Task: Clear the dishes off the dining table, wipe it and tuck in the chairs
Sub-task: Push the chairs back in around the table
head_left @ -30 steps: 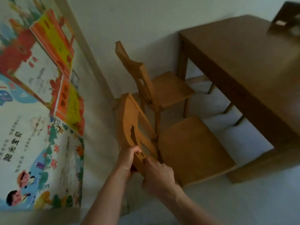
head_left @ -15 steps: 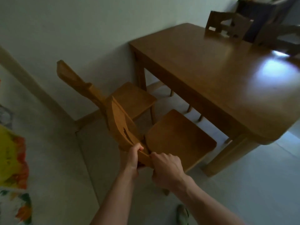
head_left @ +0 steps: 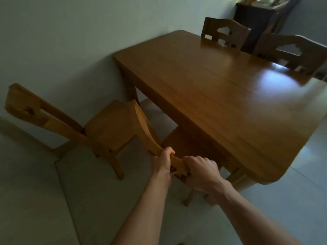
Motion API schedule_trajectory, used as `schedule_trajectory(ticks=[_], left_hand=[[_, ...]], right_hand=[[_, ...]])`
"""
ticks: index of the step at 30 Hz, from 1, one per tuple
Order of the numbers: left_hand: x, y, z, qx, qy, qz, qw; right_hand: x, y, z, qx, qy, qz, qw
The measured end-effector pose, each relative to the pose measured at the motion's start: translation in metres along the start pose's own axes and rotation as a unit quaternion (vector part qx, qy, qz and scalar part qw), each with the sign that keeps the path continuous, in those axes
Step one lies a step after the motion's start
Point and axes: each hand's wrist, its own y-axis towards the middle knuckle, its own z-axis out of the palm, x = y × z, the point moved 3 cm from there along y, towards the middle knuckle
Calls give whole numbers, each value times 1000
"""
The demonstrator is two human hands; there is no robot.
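Head view looks down on a wooden dining table (head_left: 221, 96), its top bare wood with a pale patch of glare toward the far end. At the table's near long side both hands hold the curved top rail of a wooden chair (head_left: 141, 128). The left hand (head_left: 163, 162) has its fingers curled over the rail, thumb on the side away from the table. The right hand (head_left: 201, 171), just beside it, is clamped on the same rail with knuckles up. This chair's seat lies partly beneath the table's edge, while its back is outside the edge.

A second chair (head_left: 106, 131) stands off the table's near corner by the wall, wholly clear of the tabletop, with its seat turned toward the table. At the table's far long side, the wall-side far chair (head_left: 224, 35) and the outer far chair (head_left: 290, 52) sit close against the edge, their cut-out backs rising above the top. Beyond them a dark cabinet (head_left: 256, 18) stands against the wall. Pale floor tiles (head_left: 106, 200) spread beneath the table.
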Motion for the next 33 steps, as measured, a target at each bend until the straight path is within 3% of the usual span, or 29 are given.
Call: schedule_trajectory(ticks=[10, 15, 23, 29, 33], left_hand=[[-2, 16, 67, 38, 36, -15, 999], [-13, 14, 61, 108, 80, -33, 990], [-107, 18, -4, 117, 39, 59, 991], [-185, 50, -79, 100, 88, 111, 985], [-245, 85, -151, 42, 121, 152, 980]], right_hand=[[-55, 17, -34, 34, 9, 37, 999], [-43, 28, -45, 95, -7, 57, 994], [60, 80, -62, -101, 43, -49, 993], [156, 142, -51, -121, 61, -103, 985], [234, 201, -30, -89, 87, -139, 982]])
